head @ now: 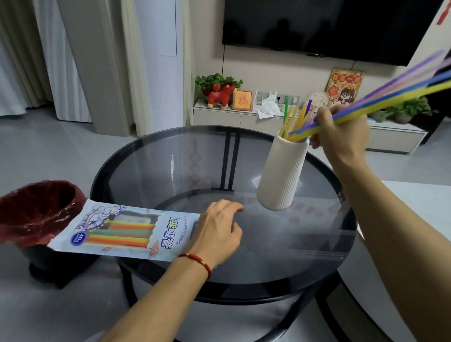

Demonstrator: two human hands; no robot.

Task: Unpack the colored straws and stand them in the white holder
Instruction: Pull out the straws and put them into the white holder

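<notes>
Above the ribbed white holder (pixel 282 172), our right hand (pixel 339 131) grips a colored straw bundle (pixel 385 100).
Left of the holder, our left hand (pixel 217 230) rests relaxed on the printed straw packet (pixel 124 232).

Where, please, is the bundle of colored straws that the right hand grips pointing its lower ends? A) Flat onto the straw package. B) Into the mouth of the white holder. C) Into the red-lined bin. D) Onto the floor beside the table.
B: the right hand grips the bundle of straws with its lower ends at the mouth of the white holder, where other straws already stand.
</notes>
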